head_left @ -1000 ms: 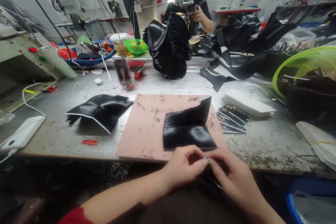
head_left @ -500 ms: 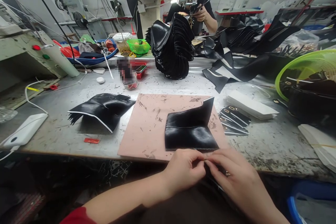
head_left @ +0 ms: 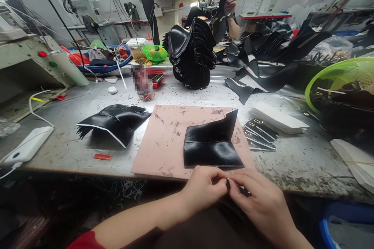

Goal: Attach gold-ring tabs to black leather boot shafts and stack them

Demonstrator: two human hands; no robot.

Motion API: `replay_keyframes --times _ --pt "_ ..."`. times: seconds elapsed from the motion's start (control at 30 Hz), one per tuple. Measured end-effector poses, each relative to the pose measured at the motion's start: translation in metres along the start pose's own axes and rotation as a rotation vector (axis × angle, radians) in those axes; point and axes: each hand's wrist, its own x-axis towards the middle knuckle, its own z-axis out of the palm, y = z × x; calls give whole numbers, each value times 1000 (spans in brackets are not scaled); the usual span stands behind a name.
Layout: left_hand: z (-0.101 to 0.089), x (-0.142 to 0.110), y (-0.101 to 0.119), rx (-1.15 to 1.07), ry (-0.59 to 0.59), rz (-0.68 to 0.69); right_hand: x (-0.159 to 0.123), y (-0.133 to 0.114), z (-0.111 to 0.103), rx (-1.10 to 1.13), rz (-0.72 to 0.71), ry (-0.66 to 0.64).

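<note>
My left hand [head_left: 204,186] and my right hand [head_left: 257,198] meet at the near edge of the bench, fingertips pinched together. Between them is a small black strip [head_left: 228,183] with a pale tip; most of it is hidden by the fingers. Just beyond the hands, a black leather piece [head_left: 209,153] lies folded up along a seam on a pinkish board [head_left: 159,144]. Several black strips with gold-coloured eyelets [head_left: 261,134] are fanned out to the board's right. On its left rests a stack of black leather pieces [head_left: 117,118] with a white edge.
A tall bundle of black leather pieces [head_left: 189,54] stands mid-bench, before a sewing machine where another person's hand [head_left: 230,4] shows. White strips [head_left: 279,118] lie stacked at right near a green basket [head_left: 336,74]. A white power bank [head_left: 29,144] and red object [head_left: 102,156] lie left.
My right hand has shifted slightly, its fingers curling closer around the strip; a gold glint under it no longer shows. The other person's hand has risen beside the machine.
</note>
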Motion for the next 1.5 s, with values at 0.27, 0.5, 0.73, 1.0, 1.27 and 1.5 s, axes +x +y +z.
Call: replay_keyframes --times 0.27,0.5,0.73,1.0,1.27,1.5 --pt "0 1 9 -169 -31 -18 -1 1 -3 278 288 -10" --pt "-5 10 12 -683 85 -293 -22 19 -20 692 611 89" --pt "-12 13 12 -421 69 -160 -25 48 -66 409 278 -691" --pt "1 15 25 214 -89 250 -19 24 -12 513 466 -266" --pt "2 26 13 105 -161 -15 -25 33 8 934 918 230" --pt "-8 41 31 224 -298 -26 -40 57 -9 793 982 213"
